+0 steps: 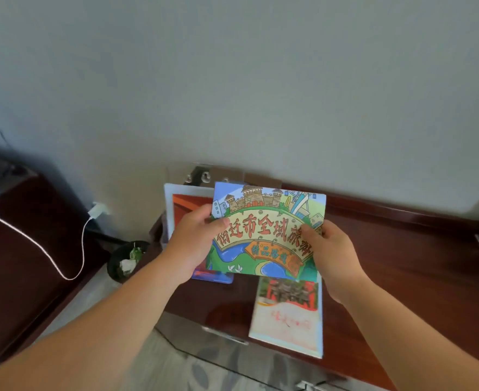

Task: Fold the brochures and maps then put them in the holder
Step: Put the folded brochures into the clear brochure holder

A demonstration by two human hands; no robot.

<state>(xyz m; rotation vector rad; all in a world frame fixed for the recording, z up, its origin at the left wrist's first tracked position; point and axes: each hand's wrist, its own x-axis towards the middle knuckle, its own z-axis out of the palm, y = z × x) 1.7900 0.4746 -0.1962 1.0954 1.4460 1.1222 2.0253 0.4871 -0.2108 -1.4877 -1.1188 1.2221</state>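
Nearest to the camera, at 6 o'clock of the view, a pale booklet [287, 320] with a red photo on its cover lay flat on the dark wooden desk [402, 263], close to the front edge of the desk. Below this edge, a metal drawer handle [227, 335] was visible. Above the booklet, two bare forearms came in from 7 o'clock and from 5 o'clock. The left hand [193, 244] was closed on the left edge of a colourful cartoon map [266, 230], with the thumb on the printed side and the other fingers hidden behind the paper. The right hand [328, 249] gripped the right edge in the same way. The map was in the air above the desk, near the centre of the view, a little tilted, and it showed a castle, blue water and large red characters. At 9 o'clock from the map, partly under the left hand, a red and blue brochure [184, 210] lay on the desk. Further away, at 12 o'clock from the map, a clear plastic holder [201, 176] stood against the grey wall [232, 80]; I could not tell what was inside. At 8 o'clock, on the floor, stood a black bin [125, 261], and further left a white cable [49, 255] hung over a dark cabinet [21, 235].
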